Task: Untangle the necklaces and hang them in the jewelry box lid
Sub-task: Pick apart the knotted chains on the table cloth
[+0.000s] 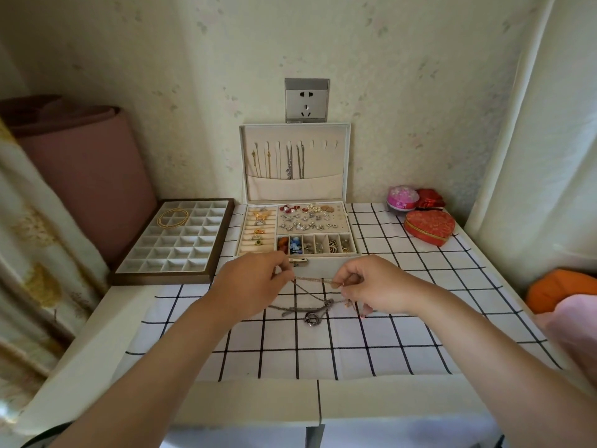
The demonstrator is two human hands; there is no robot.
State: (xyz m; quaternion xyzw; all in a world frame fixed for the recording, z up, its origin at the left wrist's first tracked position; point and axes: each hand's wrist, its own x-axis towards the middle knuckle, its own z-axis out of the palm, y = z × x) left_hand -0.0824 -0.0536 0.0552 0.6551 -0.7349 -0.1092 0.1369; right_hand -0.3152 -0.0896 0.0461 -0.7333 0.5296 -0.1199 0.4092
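Coppery and thin, a chain (315, 281) is stretched level between two hands just in front of the jewelry box (326, 269). The left hand (252, 282) is closed down narrow, thumb and forefinger pinching one end of the chain, the other fingers curled under. The right hand (378, 286) pinches the other end the same way, its fingers bent tight. From the held length the chain drops into a tangle of necklaces (307, 306) lying on the checked cloth (290, 347) between and below the hands, with a dark ring-shaped pendant (311, 318) at its near edge. The box stands open, its lid (323, 163) upright against the wall; gold necklaces (260, 161) and silver necklaces (295, 163) hang from the hooks on the left half, their ends tucked into the lid's pocket (294, 187), while the hooks to the right are bare. Rings, earrings and small charms fill the box's top tray. The white cloth with black grid lines covers most of a white desk (93, 337). To the left of the box sits a wood-framed compartment tray (206, 273) with a coil of gold bangles (172, 218) in its far cells. At the back right of the desk are a red heart-shaped box (429, 226), a pink round box (403, 198) and a small red box (429, 198). A grey wall socket (307, 100) sits above the lid on pale flowered wallpaper. A pink rolled mat (87, 176) leans at the left and a pale curtain (533, 124) hangs at the right.
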